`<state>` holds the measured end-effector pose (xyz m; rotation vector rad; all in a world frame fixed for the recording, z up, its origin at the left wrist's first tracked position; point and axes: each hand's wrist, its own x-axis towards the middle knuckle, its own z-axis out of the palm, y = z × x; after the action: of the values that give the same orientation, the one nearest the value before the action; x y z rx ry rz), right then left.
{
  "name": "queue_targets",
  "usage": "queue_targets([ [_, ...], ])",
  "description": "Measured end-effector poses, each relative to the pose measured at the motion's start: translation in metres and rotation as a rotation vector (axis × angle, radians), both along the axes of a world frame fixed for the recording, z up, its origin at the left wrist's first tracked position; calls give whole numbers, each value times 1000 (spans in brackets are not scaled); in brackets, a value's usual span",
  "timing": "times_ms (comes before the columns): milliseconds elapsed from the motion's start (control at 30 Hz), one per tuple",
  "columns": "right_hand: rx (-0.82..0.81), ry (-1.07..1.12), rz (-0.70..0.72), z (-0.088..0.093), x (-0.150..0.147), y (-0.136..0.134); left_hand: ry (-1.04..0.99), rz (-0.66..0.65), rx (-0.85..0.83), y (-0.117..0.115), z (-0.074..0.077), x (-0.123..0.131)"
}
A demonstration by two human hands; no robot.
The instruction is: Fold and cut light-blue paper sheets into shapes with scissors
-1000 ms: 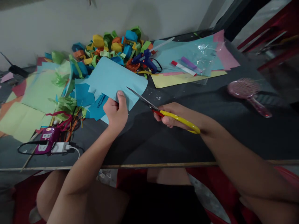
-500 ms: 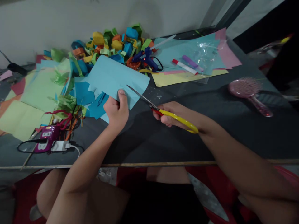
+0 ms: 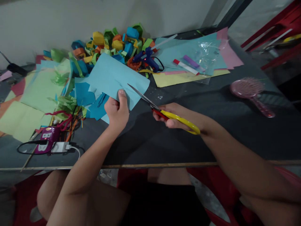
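My left hand (image 3: 117, 110) pinches the near edge of a light blue sheet of paper (image 3: 117, 72), thumb on top and fingers beneath. The sheet is held up off the table and curls at its right side. In my right hand (image 3: 174, 116) are scissors (image 3: 180, 118) with yellow and red handles. Their blades point up and left across the sheet's right part, just right of my left thumb; a blade lies over the paper. Darker blue paper pieces (image 3: 86, 94) lie left of the sheet, partly under it.
Behind the sheet sit a blue glue gun (image 3: 147, 59) and a heap of folded colored paper pieces (image 3: 117, 44). Markers (image 3: 187, 67) lie on paper sheets at back right, a pink hairbrush (image 3: 249, 89) at right. A purple power strip (image 3: 48, 139) with cords is at left.
The light blue sheet has shifted slightly, its top edge a little higher. My right thumb and fingers have moved slightly on the scissors' handles. At upper right, a dark shape has moved away, uncovering a red chair.
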<state>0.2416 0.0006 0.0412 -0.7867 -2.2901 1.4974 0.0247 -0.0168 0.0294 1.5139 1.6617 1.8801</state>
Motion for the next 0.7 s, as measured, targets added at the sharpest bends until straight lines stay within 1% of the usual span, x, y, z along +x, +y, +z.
queue_targets([
  [100,-42,14,24,-1,0,1,-26,14,0,0,-1,0],
  [200,-62,27,52,-3,1,1,-51,1,-21,0,-2,0],
  [333,-6,44,57,-4,-1,0,-67,-25,-18,0,-1,0],
  [533,78,-18,2,1,-3,-2,-66,-49,0,-1,3,1],
  [700,106,-51,-42,2,-2,-3,-47,-52,-4,0,2,0],
])
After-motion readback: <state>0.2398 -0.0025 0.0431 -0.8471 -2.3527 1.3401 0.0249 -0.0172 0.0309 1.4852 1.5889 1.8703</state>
